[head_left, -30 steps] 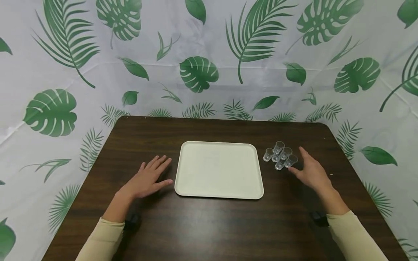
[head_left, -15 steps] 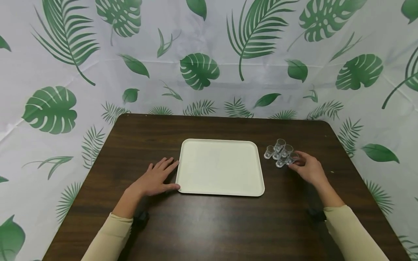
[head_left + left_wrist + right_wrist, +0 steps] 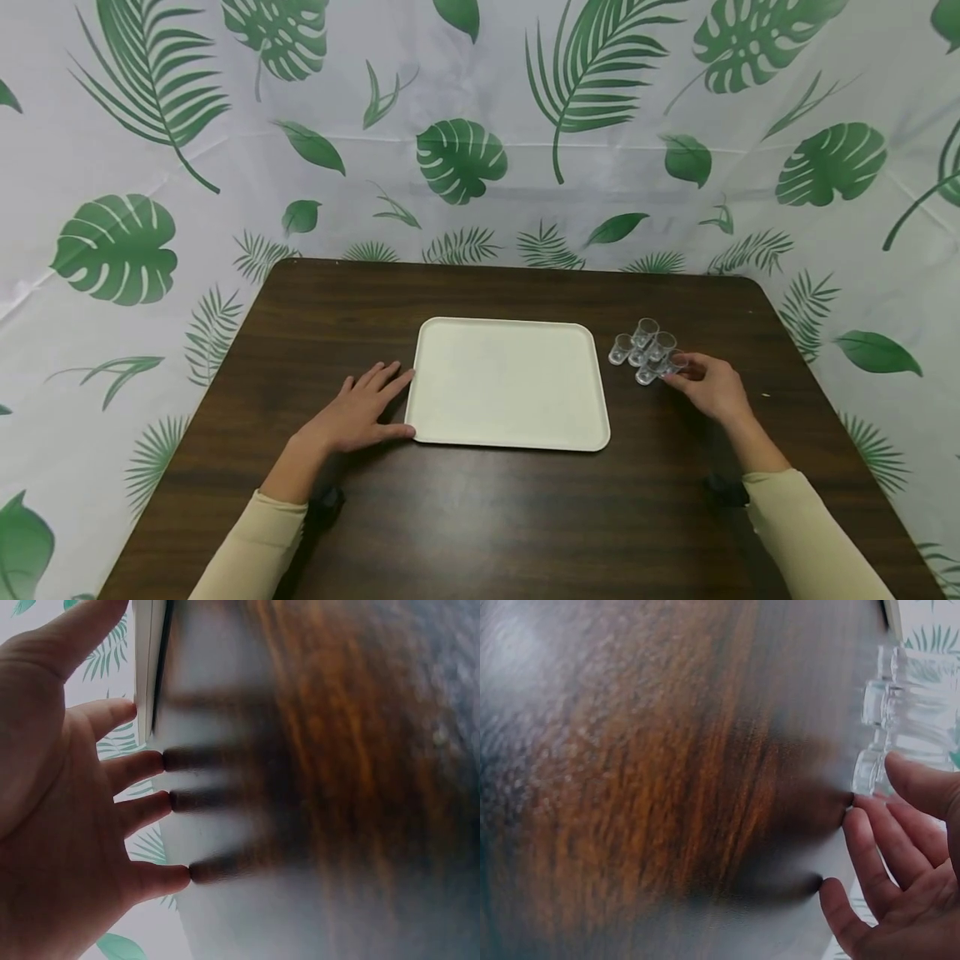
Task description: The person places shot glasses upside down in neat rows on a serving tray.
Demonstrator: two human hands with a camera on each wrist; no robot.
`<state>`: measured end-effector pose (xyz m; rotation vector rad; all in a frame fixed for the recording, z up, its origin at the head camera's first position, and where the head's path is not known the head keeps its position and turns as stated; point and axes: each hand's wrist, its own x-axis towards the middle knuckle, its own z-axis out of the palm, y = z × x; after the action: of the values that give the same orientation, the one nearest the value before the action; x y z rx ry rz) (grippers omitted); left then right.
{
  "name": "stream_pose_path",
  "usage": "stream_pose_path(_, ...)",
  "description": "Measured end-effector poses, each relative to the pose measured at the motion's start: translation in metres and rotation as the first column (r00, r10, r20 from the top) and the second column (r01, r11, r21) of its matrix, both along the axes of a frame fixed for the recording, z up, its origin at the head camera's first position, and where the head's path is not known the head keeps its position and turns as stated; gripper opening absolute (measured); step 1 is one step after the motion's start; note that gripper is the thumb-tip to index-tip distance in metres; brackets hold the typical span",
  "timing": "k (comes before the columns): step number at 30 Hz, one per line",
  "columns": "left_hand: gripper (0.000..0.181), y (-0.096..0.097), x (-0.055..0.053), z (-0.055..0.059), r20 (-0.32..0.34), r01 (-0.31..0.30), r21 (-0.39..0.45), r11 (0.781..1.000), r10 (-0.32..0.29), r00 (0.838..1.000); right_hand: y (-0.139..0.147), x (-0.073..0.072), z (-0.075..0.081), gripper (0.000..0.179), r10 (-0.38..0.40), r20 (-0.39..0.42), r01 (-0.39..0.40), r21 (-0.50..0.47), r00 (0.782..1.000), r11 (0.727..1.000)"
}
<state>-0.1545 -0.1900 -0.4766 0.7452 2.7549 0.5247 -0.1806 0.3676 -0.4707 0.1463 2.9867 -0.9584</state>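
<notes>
A cream tray (image 3: 510,383) lies in the middle of the dark table. My left hand (image 3: 352,417) is at its left edge, fingers spread, with thumb and index finger touching the rim. The left wrist view shows the other fingertips of that hand (image 3: 67,787) down on the tabletop, beside the tray's side (image 3: 150,667). To the tray's right, several small clear shot glasses (image 3: 645,335) stand in a tight cluster. My right hand (image 3: 714,390) pinches the nearest right-hand shot glass (image 3: 677,360) between thumb and fingers. In the right wrist view, the thumb partly hides the glasses (image 3: 870,769).
The brown wood-grain table (image 3: 480,517) has rounded far corners. Behind it and along the sides hangs a white sheet (image 3: 360,192) printed with green leaves. A gap of bare tabletop separates the tray from the glasses.
My left hand has moved right, reaching the tray's rim. My right hand has closed in from the right and taken hold of a shot glass. The tray and glasses keep their places.
</notes>
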Motion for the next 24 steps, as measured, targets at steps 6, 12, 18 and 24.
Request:
stream_pose_path(6, 0.094, 0.001, 0.0, 0.001, -0.005, -0.008, -0.01, 1.0, 0.008, 1.0, 0.001, 0.001, -0.001, 0.041, 0.011, -0.032, -0.011, -0.003, 0.999, 1.0)
stream_pose_path(12, 0.094, 0.0, 0.0, -0.001, -0.006, -0.002, -0.002, 1.0, 0.002, 1.0, 0.003, 0.001, -0.001, 0.04, 0.002, -0.026, -0.001, 0.007, 1.0, 1.0)
stream_pose_path(18, 0.094, -0.001, 0.001, -0.003, 0.0, -0.012, 0.002, 1.0, 0.012, 1.0, 0.007, 0.006, 0.005, 0.044, -0.024, -0.044, 0.024, 0.013, 0.999, 1.0)
stream_pose_path(24, 0.094, 0.0, 0.002, -0.003, 0.002, -0.011, 0.01, 1.0, 0.011, 1.0, 0.013, 0.01, 0.019, 0.042, -0.055, -0.14, 0.053, -0.013, 0.989, 0.998)
